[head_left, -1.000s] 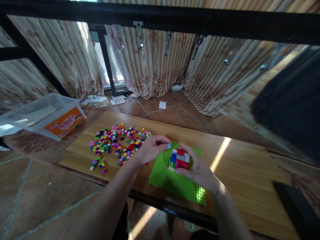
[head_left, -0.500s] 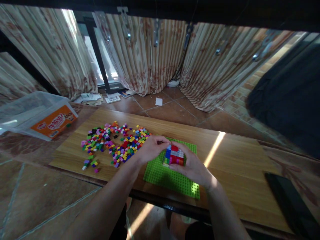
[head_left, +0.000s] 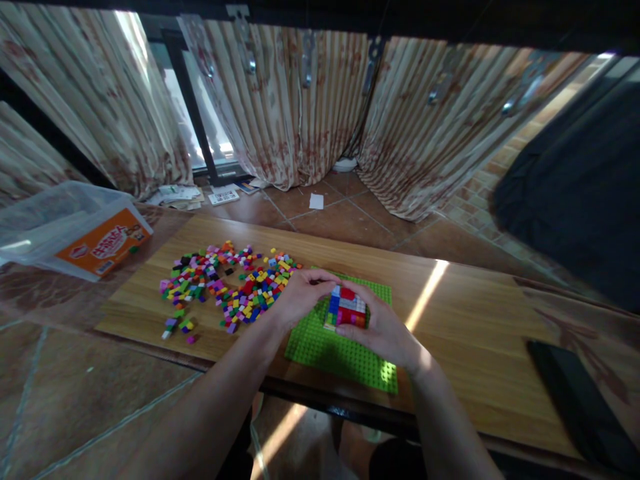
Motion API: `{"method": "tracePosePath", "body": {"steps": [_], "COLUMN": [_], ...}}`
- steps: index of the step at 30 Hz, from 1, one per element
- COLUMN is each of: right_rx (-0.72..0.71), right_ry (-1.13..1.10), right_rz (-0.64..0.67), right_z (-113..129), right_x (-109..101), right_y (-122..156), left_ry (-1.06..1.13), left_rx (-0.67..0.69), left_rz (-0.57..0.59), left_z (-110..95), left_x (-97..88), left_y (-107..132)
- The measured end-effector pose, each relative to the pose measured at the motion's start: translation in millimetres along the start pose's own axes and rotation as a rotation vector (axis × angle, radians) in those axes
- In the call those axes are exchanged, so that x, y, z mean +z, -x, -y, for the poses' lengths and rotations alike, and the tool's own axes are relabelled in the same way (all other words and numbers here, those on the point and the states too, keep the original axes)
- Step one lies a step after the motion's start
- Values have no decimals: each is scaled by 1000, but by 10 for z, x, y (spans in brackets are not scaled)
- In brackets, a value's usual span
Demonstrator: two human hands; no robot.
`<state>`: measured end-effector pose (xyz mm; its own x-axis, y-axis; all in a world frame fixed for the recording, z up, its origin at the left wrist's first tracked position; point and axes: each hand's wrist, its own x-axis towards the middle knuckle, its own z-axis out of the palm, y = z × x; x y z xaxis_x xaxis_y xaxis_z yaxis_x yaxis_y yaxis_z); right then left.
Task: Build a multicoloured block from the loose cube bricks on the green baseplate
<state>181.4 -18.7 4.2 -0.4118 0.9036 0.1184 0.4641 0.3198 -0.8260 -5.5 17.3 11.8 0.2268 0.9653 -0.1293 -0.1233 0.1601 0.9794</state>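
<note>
A small block of joined toy bricks, in red, blue, white and other colours, is on the green baseplate. My right hand is closed around its right side, thumb at the near edge and fingers at the far edge. At the far left corner of the block, my left hand has its thumb and forefinger pinched together. Whatever the pinch holds, if anything, is too small or hidden to make out. Left of the baseplate lies a spread of loose toy bricks.
The wooden table carries the baseplate and the bricks. A clear plastic box with an orange label stands past its left end. At the right end lies a dark flat object. Curtains hang beyond the table, with papers on the floor.
The whole view has shifted slightly. Both hands stay at the brick block in nearly the same pose, with no clear change in what they hold.
</note>
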Motion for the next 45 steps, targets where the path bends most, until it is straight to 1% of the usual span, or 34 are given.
{"method": "tracePosePath", "body": {"steps": [7,14,19,24,30,37,41,45], "right_rx": [2,-9,-15,-6,-13,-12,-13,-12], "right_ry": [9,-9,1,-10,-5,-5,-26,-45], "right_rz": [6,11,4,7,7,-3,0,-1], "right_z": [-4,-27,-31,-34,0,-16,-33,-44], "right_x": [-3,1,2,4,0,28,41,52], "right_y": [3,0,-1,0,2,-16,-21,-21], "left_ry": [14,52,70,-11,-120,-238,-340,-447], "left_rx": [34,-12,-19,44,109,196,265,303], "left_rz": [4,-19,-6,7,20,-10,-16,-33], "left_z": [5,5,35,68,40,54,55,36], "left_x": [1,26,41,20,-11,-5,22,47], "left_y": [-11,-4,-19,-54,-58,-58,-33,-1]}}
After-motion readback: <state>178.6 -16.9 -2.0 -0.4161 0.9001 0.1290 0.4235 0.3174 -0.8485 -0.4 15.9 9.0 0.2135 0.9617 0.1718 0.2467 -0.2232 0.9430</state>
